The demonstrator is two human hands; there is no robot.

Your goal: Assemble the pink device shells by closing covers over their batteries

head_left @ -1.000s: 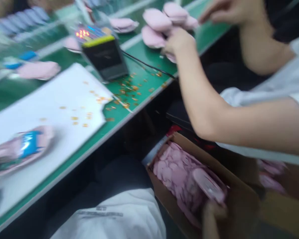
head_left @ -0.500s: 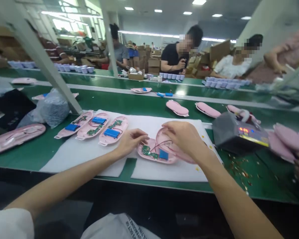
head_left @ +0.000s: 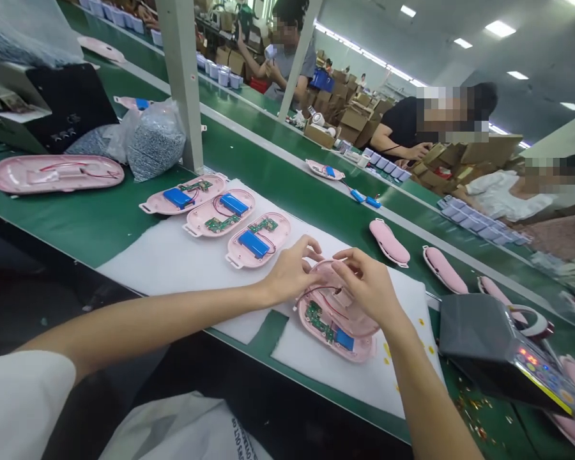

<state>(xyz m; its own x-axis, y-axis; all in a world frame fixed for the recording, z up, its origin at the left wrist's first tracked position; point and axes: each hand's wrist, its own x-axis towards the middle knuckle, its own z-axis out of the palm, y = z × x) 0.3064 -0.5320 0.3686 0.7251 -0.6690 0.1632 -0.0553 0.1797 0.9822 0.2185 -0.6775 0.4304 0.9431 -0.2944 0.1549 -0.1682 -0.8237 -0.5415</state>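
Two hands at the cover (head_left: 359, 322), which overlaps the open shell (head_left: 365, 351).
The right hand (head_left: 376, 291) pinches its rim; the left hand (head_left: 287, 275) has come up to it, its hold unclear. Board (head_left: 315, 317) and battery (head_left: 344, 339) lie uncovered, the shell on the sheet (head_left: 292, 356) near the bench's (head_left: 268, 332) front edge.

Two hands (head_left: 293, 271) (head_left: 368, 284), one raised shell (head_left: 347, 306) and four nearby batteries (head_left: 344, 339) show.

Green workbenches (head_left: 249, 156); pale posts (head_left: 179, 83); cartons (head_left: 354, 119) behind; grey ceiling (head_left: 445, 38); lit lamps (head_left: 501, 29)
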